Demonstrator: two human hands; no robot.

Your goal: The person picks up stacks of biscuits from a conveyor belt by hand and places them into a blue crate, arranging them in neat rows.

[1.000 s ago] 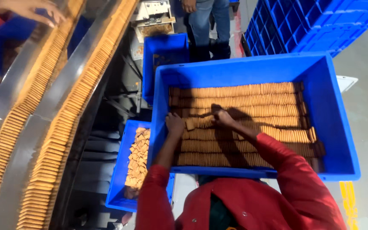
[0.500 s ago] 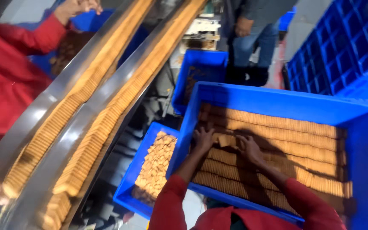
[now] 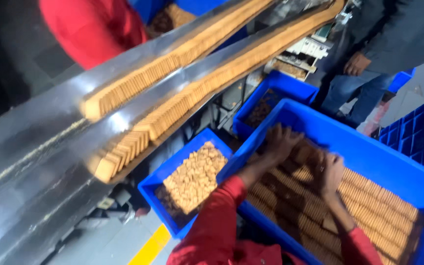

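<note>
tan rectangular biscuits (image 3: pixel 369 206) stand on edge in long packed rows, filling the big blue crate (image 3: pixel 369 152).

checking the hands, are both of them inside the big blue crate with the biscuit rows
Yes, the left hand and right hand both rest on the biscuit rows inside the big crate.

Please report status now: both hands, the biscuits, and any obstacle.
Left hand and right hand down on biscuit rows in large blue crate. Grip blurred. Nothing blocking.
</note>
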